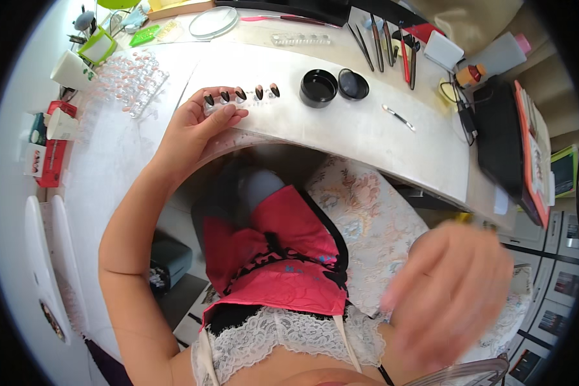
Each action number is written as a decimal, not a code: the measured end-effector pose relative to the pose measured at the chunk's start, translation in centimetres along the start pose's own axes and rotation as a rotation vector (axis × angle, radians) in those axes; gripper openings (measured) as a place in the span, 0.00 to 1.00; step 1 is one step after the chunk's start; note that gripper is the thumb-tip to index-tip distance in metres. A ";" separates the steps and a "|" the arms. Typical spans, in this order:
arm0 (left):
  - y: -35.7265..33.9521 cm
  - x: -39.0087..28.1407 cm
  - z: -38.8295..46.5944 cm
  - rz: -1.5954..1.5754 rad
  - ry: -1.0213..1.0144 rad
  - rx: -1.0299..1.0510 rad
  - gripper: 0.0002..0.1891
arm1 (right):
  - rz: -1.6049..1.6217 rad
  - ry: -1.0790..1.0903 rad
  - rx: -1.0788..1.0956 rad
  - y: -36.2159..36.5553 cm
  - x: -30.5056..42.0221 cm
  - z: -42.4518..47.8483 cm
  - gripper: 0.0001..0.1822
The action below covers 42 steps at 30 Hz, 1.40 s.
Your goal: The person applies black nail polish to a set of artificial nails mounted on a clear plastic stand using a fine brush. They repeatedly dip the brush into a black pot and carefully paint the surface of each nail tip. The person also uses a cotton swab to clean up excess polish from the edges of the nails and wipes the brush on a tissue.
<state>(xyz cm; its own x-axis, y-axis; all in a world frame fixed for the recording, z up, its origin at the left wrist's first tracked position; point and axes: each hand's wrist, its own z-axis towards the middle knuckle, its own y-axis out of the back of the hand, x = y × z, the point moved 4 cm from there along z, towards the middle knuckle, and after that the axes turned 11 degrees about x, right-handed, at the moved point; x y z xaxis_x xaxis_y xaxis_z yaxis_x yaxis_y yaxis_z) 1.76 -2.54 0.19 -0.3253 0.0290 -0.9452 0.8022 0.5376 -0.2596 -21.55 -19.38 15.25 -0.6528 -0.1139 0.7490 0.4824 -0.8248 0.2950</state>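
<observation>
My left hand (193, 123) pinches the left end of a clear display strip (248, 99) at the front of the white table. Several false nails (240, 94) with black tips and pinkish bases stand along that strip. To its right sits an open black jar (317, 89), with its round black lid (353, 85) against its side. A short double-ended applicator (398, 118) lies farther right. Motion blurs my right hand (451, 294), which is up off the table at the lower right, close to the camera. Whether its fingers hold anything is hidden by the blur.
Many unpainted false nails on clear strips (130, 82) crowd the table's left side, near a paper cup (70, 70). Tweezers (362, 47) and slim brushes (405, 58) lie at the back right. A glass dish (213, 23) and another clear strip (301, 39) are behind.
</observation>
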 end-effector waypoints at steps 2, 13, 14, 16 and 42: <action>-0.1 -0.5 0.4 0.069 0.049 0.003 0.16 | 0.163 0.189 0.151 -1.2 1.5 -0.9 0.09; 1.7 -1.4 2.6 0.229 0.118 -0.026 0.19 | 0.106 0.087 -0.042 -1.3 2.5 -2.4 0.07; 2.1 -1.7 3.0 0.269 0.125 0.031 0.20 | -0.032 -0.073 -0.174 -0.4 1.4 -3.3 0.09; 1.8 -2.4 3.1 0.392 0.144 0.008 0.20 | -0.338 -0.342 -0.352 2.5 -2.7 -5.5 0.19; 15.6 -6.7 -13.1 0.840 -0.361 -0.511 0.20 | -1.179 -0.702 -0.654 4.7 -8.2 -8.9 0.19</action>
<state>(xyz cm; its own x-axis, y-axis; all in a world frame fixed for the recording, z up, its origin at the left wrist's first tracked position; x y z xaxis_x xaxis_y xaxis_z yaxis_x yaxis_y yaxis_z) 9.95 16.68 5.09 0.4749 0.3503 -0.8073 0.3667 0.7551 0.5434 -19.10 -27.27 5.21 0.0242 0.8883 0.4585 -0.5593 -0.3682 0.7427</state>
